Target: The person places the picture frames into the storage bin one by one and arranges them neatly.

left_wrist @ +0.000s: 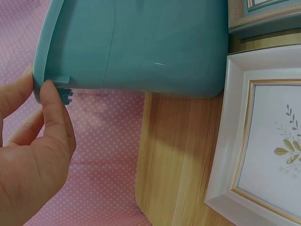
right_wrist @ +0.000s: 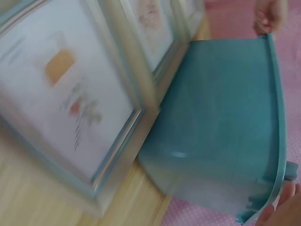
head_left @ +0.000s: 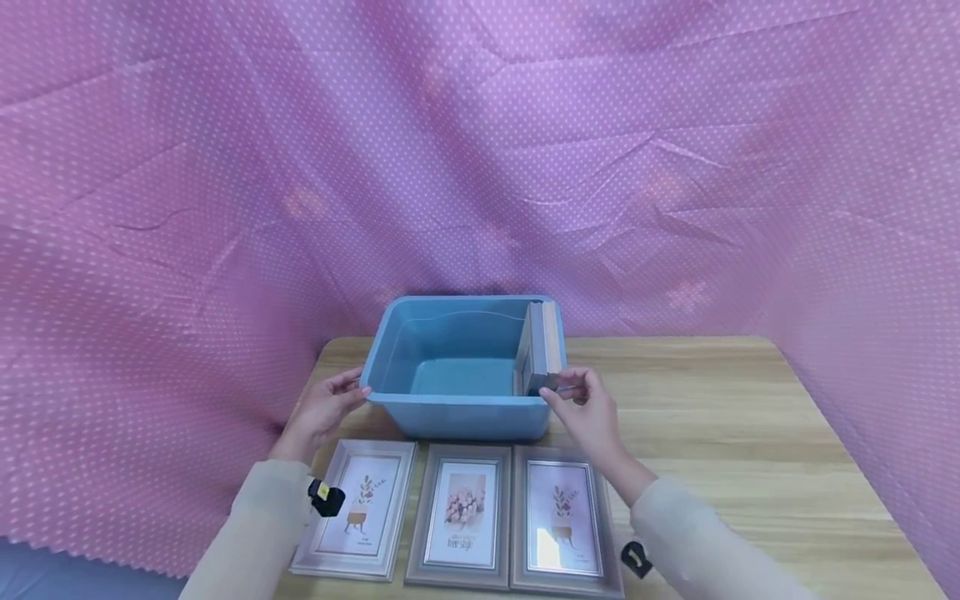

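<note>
A blue plastic bin (head_left: 461, 421) stands on the table with two picture frames (head_left: 537, 350) upright against its inner right wall. My left hand (head_left: 326, 410) pinches the rim at the bin's front left corner; the left wrist view shows the thumb and fingers on either side of the rim (left_wrist: 46, 52). At the front right corner, my right hand (head_left: 592, 417) holds the rim, close to the ends of the two standing frames. Only part of that hand (right_wrist: 288, 209) shows in the right wrist view.
Three more frames lie face up in front of the bin: a whitish one (head_left: 401, 508) at left, one with a flower picture (head_left: 459, 558) in the middle, one with a plant picture (head_left: 611, 567) at right. Wooden tabletop (head_left: 750, 467) extends rightward. A pink dotted curtain (head_left: 525, 167) hangs behind.
</note>
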### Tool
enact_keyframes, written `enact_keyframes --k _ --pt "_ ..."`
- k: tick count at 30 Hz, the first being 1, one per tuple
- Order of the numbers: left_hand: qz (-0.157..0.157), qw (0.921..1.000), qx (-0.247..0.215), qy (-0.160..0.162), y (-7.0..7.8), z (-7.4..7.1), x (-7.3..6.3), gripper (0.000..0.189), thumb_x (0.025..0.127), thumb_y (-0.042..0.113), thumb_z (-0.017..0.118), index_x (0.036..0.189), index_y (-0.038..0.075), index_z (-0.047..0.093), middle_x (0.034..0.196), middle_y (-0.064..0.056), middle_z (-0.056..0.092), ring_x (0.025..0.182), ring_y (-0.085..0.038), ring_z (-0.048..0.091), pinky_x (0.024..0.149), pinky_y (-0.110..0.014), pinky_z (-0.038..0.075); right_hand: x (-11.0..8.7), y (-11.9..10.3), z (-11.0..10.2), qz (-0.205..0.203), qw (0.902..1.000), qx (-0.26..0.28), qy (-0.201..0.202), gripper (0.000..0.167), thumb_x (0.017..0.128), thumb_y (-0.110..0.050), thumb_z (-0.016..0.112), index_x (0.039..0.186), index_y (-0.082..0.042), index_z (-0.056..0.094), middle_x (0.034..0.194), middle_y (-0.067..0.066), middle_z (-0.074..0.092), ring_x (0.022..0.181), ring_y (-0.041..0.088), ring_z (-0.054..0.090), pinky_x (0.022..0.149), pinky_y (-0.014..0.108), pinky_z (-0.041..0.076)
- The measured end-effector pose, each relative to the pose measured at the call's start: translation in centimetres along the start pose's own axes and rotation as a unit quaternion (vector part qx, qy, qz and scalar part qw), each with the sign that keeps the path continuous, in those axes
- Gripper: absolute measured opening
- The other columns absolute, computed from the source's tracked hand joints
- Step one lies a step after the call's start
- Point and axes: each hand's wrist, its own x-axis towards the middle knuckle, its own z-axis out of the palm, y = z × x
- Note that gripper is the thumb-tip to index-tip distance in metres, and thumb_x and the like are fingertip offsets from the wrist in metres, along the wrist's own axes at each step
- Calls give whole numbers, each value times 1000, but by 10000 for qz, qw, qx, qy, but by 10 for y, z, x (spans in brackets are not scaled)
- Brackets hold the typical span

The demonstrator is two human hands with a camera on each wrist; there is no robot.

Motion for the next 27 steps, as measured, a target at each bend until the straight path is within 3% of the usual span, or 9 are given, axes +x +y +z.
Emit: enact_keyframes --k 11,18,23,27 --pt "-29 9998 180 -20 1 -2 -1 54 95 8 59 143 -3 36 136 -28 43 114 -23 54 99 -32 45 0 9 -37 -193 9921 -660 -1046 36 82 -19 77 108 -3 57 102 10 63 86 21 60 79 41 53" --pt "5 9998 181 21 -1 -2 0 54 94 6 60 142 -3 37 134 -28 45 113 -24 55 100 -35 44 -8 -14 -63 -244 9838 -850 -1562 29 82 0 72 107 2 56 97 14 61 83 29 61 74 35 56" --pt "25 9996 265 58 0 0 0 54 94 7 60 142 -3 38 134 -27 46 116 -27 53 102 -38 42 -9 24 -76 -232 9788 -688 -1913 32 82 -1 73 110 1 56 98 12 62 82 24 61 72 32 57" --pt "-35 9993 340 136 0 1 1 53 94 8 60 142 -1 39 134 -25 47 117 -27 52 101 -36 43 -13 57 -85 24 9751 -665 -2114 36 84 -9 73 114 -1 55 102 11 61 85 20 61 72 29 56"
